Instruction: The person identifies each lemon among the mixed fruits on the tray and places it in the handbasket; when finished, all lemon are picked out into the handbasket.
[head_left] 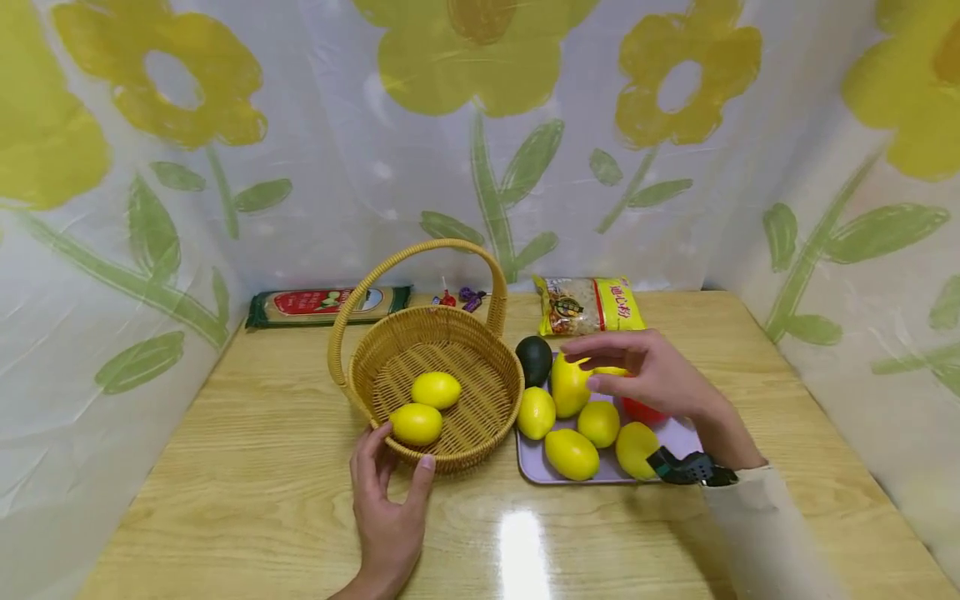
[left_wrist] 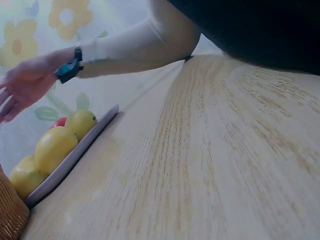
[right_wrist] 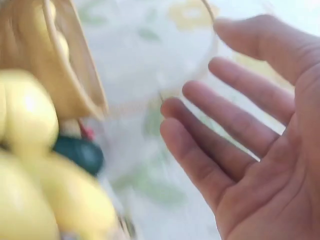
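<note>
A round woven wicker basket with an arched handle [head_left: 442,392] stands on the pale wooden bench [head_left: 262,492], and everything else is placed from it. Two yellow lemons lie inside on its floor: one near the middle [head_left: 437,389], the other [head_left: 416,423] against the near wall. The left hand [head_left: 390,508] rests on the bench at the basket's near side, its fingers [head_left: 373,454] spread and touching the outside of the near wall, thumb against the weave, gripping nothing.

Just right of the basket lies a flat lilac rectangular tray [head_left: 678,435], almost touching its wall. On it sit a dark green avocado [head_left: 534,359] at the corner nearest the basket's handle, a large yellow mango-shaped fruit [head_left: 569,385], several more yellow lemons [head_left: 572,453], and a red fruit [head_left: 641,410] mostly hidden under the hand. The right hand [head_left: 648,371] hovers over the tray, palm down, fingers [right_wrist: 215,145] loosely spread and slightly bent above the large yellow fruit; whether they touch it cannot be told.

Behind the basket, by the flowered plastic sheet, lie a long green-ended packet [head_left: 326,303] and a yellow-edged bag of noodles [head_left: 588,305].
</note>
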